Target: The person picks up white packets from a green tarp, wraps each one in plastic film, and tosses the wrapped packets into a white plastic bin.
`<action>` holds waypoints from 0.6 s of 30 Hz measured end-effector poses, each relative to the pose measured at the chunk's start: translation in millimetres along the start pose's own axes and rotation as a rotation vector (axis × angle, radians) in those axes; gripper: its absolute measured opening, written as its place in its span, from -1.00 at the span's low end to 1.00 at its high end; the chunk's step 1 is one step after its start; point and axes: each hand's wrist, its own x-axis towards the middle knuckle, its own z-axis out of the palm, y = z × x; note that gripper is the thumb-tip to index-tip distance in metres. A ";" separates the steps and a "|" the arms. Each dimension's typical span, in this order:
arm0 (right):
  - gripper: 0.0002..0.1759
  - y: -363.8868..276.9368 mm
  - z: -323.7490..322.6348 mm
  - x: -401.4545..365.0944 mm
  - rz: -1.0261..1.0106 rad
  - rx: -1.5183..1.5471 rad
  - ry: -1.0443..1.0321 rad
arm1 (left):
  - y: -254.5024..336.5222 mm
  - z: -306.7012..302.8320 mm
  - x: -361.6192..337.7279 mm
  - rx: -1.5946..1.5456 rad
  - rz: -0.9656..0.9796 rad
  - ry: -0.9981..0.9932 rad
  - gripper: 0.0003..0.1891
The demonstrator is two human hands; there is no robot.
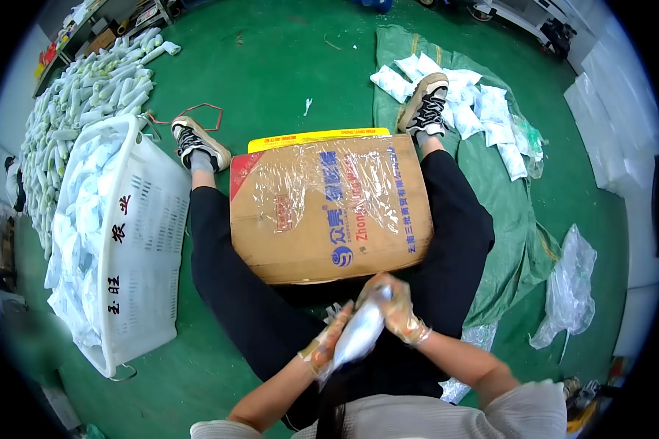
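A white plastic packet (pixel 359 335), slightly blurred, is held slantwise above my lap. My left hand (pixel 328 345), in a thin patterned glove, grips its lower left side. Around the packet's upper end my right hand (pixel 394 306), gloved the same way, is closed. Just beyond both hands lies a taped brown cardboard box (pixel 285 252) with blue and red print, flat between my legs. A yellow printed strip (pixel 318 137) shows past the box's far edge. What is inside the packet cannot be made out.
To the left stands a white slatted plastic crate (pixel 150 241) full of pale packets. Behind it a large heap of wrapped green and white pieces (pixel 88 95) covers the floor. Several white packets (pixel 494 117) lie on a green sheet (pixel 516 249) at right, near crumpled clear plastic (pixel 570 289).
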 end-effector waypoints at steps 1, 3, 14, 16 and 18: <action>-0.76 6.9 4.6 4.6 0.189 0.493 0.168 | 9.3 10.8 2.4 0.064 0.074 0.039 -0.34; -0.68 13.2 12.7 22.8 0.200 0.648 0.443 | 7.8 -2.3 16.1 0.865 0.829 0.240 -0.41; -0.34 -120.7 52.5 35.4 -1.074 -1.280 0.051 | 128.1 81.9 14.7 0.517 0.507 -0.398 -0.52; -0.39 -124.5 44.4 42.6 -1.179 -1.315 -0.034 | 115.6 100.0 13.3 0.799 0.547 -0.239 -0.45; -0.57 -135.7 43.6 49.9 -1.061 -1.169 -0.122 | 97.8 114.3 13.2 1.343 0.627 0.113 -0.30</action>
